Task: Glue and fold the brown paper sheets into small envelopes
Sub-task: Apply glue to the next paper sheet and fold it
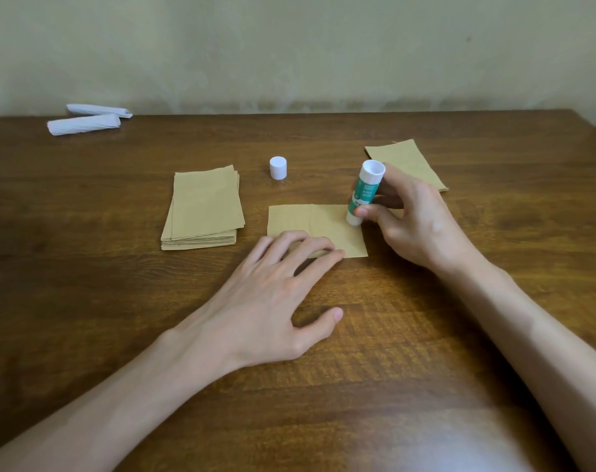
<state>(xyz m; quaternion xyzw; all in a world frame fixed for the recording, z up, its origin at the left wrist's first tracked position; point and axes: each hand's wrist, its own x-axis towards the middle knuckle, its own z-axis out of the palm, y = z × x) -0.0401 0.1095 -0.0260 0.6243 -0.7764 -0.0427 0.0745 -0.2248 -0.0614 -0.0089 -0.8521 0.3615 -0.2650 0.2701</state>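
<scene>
A brown paper sheet (315,223) lies flat in the middle of the wooden table (119,301). My left hand (272,291) presses its near edge down with straight fingertips. My right hand (415,219) grips a green and white glue stick (363,194), tilted, with its lower tip touching the sheet near the right edge. The stick's white cap (278,167) stands upright behind the sheet.
A stack of several brown sheets (203,209) lies to the left of the working sheet. More brown paper (407,161) lies at the back right, partly behind my right hand. Two white rolled bundles (85,122) rest at the far left by the wall.
</scene>
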